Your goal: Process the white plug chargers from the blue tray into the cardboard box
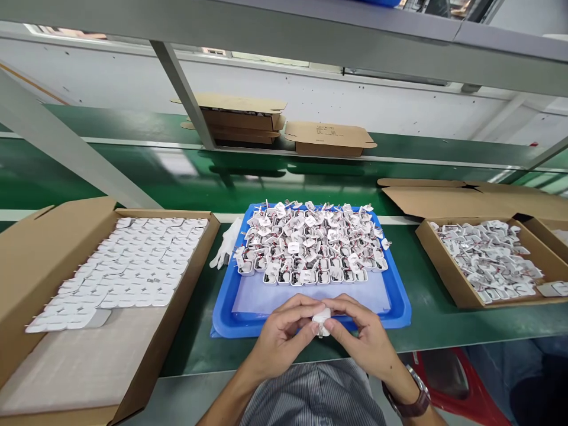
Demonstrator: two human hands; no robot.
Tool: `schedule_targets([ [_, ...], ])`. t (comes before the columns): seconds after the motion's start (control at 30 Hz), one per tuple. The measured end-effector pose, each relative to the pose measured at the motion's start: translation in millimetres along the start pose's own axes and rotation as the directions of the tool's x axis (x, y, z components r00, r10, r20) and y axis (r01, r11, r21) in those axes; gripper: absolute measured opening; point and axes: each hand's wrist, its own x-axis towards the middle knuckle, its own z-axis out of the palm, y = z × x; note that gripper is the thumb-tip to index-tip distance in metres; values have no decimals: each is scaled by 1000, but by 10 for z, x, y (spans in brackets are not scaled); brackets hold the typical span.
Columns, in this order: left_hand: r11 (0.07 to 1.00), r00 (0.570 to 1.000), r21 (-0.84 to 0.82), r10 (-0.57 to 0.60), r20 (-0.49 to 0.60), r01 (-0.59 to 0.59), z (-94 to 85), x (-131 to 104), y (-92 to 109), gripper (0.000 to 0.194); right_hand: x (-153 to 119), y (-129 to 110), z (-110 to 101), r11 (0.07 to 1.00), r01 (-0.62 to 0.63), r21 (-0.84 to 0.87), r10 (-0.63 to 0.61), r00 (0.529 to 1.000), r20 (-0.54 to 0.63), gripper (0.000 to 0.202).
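Note:
Between my fingertips, over the near rim of the blue tray (217,313), is a small white plastic housing (321,322). My left hand (284,334) grips its left side with thumb and fingers. From the right, my right hand (361,337) pinches the same housing. Its underside is hidden by my fingers. Farther back in the tray stand rows of similar white housings (322,276), many with loose white lids and red and black wires on top. A pale sheet (248,299) lines the tray under them.
An open carton (186,296) on the left holds rows of white units (133,260). Another carton (448,284) at right holds piled white parts (492,260). A white glove (226,245) lies left of the tray. Flat cardboard boxes (331,139) sit on the back ledge. A metal post (181,92) rises behind.

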Motion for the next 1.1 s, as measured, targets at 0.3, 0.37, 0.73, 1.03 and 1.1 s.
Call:
schedule_targets([
  [0.3, 1000, 997, -17, -15, -72, 14, 10, 11, 24, 28, 86, 67, -38, 994, -38, 102, 28, 994, 102, 30],
  [0.37, 1000, 998, 1, -22, -58, 22, 5, 14, 23, 30, 100, 83, -59, 984, -77, 160, 58, 991, 117, 32],
  [0.73, 999, 992, 24, -28, -120, 31, 21, 5, -22, 25, 134, 124, -48, 977, -94, 190, 76, 992, 98, 23],
  [1.03, 988, 986, 146, 66, -155, -43, 103, 33, 0, 25, 167, 116, -91, 976, -103, 192, 71, 983, 169, 26],
  [1.1, 982, 985, 183, 63, -160, -33, 112, 36, 4, 23, 160, 129, -82, 982, -82, 171, 57, 988, 145, 24],
])
